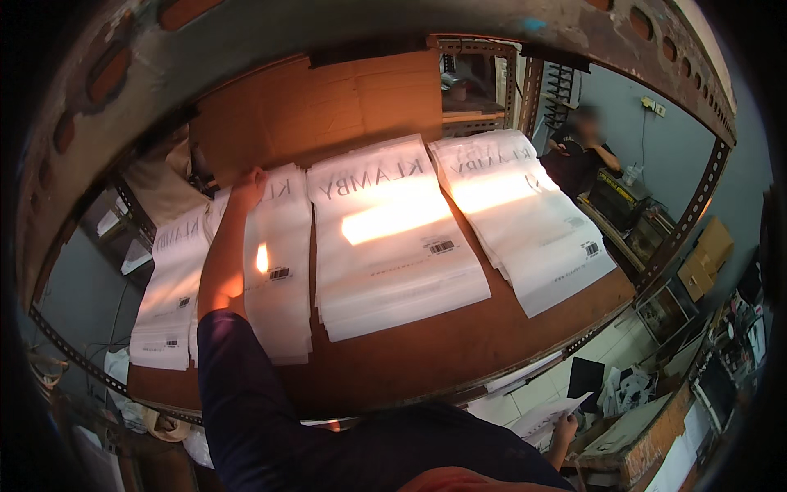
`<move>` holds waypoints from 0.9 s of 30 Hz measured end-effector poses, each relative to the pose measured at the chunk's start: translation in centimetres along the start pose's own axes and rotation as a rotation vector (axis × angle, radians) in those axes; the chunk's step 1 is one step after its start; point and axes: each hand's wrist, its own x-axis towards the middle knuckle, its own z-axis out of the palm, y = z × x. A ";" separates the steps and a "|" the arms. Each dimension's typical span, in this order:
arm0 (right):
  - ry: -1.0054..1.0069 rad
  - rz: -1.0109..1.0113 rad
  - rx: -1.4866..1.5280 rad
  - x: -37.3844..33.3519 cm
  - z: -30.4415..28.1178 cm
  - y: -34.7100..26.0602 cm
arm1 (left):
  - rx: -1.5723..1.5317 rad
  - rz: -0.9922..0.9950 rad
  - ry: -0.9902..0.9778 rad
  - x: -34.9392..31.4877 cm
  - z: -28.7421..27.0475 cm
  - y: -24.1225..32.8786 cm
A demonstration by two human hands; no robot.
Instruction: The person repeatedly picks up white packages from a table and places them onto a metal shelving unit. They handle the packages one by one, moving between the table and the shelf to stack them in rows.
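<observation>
Stacks of white, translucent printed sheets, seemingly plastic, lie side by side on a brown shelf board (393, 369). My left arm stretches across to a narrower stack (283, 221) left of the middle. At that stack's far edge my left hand (255, 177) is closed, its bent fingers on the top printed sheet. Low on the right, away from the board, my right hand (565, 428) grips a loose white printed sheet (541, 416) by its edge. The middle stack (393, 271) and the right stack (533, 238) lie untouched; my forearm partly covers the left stacks (168, 279).
A perforated metal rack frame (689, 205) surrounds the board, with a beam overhead. Brown cardboard (328, 102) stands behind the stacks. Beyond the right side sits another person (578, 152). Papers and a wooden bench (631, 435) crowd the lower right. Bright sunlight crosses the sheets.
</observation>
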 end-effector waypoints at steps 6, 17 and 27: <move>-0.036 -0.032 0.050 1.4 1.0 1.8 | 0.117 0.097 -0.059 0.6 0.0 0.5; -0.098 -0.176 -0.046 -1.6 -2.0 2.2 | -0.133 0.439 0.059 -13.8 -6.9 10.3; -0.174 -0.056 0.243 -14.1 -4.5 -3.2 | -0.696 0.959 -0.450 -42.8 -21.0 16.1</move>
